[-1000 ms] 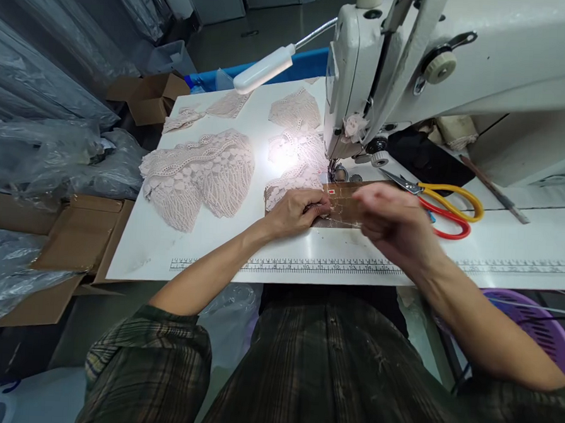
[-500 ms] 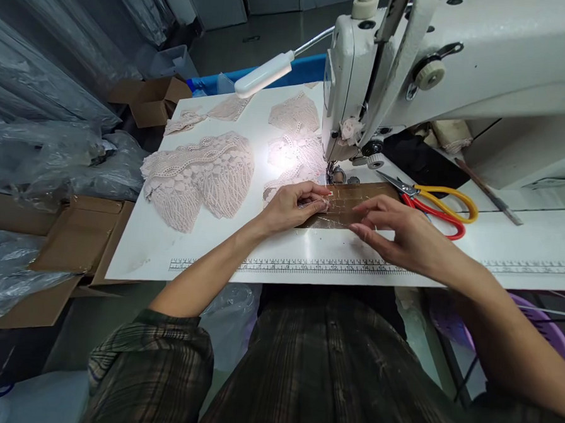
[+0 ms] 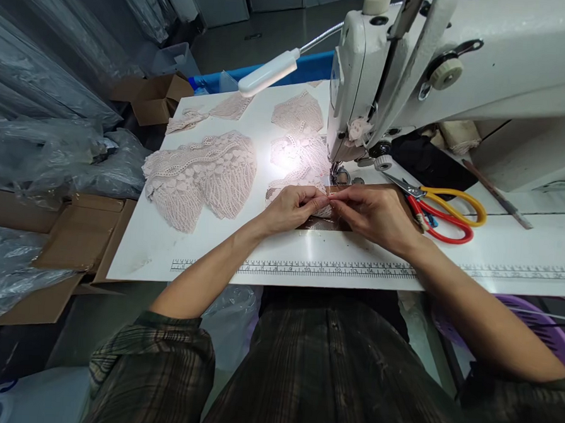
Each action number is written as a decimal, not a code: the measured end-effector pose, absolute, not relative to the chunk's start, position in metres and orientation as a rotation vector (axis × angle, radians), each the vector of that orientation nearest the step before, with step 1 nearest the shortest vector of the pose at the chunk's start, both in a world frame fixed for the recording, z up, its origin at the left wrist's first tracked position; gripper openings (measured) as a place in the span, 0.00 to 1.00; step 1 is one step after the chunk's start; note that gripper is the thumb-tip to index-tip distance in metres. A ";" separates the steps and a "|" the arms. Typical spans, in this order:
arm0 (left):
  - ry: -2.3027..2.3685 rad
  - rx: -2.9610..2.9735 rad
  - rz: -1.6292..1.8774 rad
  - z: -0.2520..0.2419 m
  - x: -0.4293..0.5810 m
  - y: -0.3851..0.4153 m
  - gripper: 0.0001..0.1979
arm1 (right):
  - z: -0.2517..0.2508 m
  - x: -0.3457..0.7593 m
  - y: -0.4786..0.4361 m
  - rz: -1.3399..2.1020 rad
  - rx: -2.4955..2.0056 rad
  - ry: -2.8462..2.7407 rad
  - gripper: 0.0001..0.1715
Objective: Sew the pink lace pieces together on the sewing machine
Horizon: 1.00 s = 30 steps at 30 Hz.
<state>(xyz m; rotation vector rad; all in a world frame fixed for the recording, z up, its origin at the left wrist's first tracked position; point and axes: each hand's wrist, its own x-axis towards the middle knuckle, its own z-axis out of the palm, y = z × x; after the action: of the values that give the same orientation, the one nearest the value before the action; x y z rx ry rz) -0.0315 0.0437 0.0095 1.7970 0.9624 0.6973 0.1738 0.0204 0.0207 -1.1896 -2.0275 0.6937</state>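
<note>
My left hand and my right hand meet fingertip to fingertip just in front of the sewing machine needle. Both are closed in a pinch on the edge of a pale pink lace piece, part of which shows beneath the fingers. The exact spot they grip is mostly covered. Under them lies a brown plate on the machine bed. The sewing machine stands directly behind my hands. To the right of my right hand are scissors with one yellow and one red handle.
More lace pieces lie on the left of the white table. A lamp lights the lace by the needle. A ruler strip runs along the front edge. Black cloth and a thin rod lie right; cardboard boxes stand left.
My right hand has moved left from over the brown plate and now pinches beside my left hand. The left hand stays in nearly the same place. The view has shifted slightly.
</note>
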 end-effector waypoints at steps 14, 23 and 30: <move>0.796 1.671 0.621 0.006 -0.035 0.045 0.16 | 0.013 0.179 0.020 0.402 -1.176 -2.179 0.13; 0.847 1.753 0.607 0.009 -0.035 0.042 0.17 | 0.017 0.174 0.026 0.053 -1.181 -2.492 0.16; 0.924 1.829 0.558 0.022 -0.034 0.040 0.13 | 0.011 0.171 0.023 0.195 -1.191 -2.351 0.15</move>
<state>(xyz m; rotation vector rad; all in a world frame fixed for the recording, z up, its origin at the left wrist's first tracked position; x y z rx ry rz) -0.0336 0.0403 0.0215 1.8285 0.9236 0.5581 0.1712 0.0231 0.0112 -1.1912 -2.3513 0.1950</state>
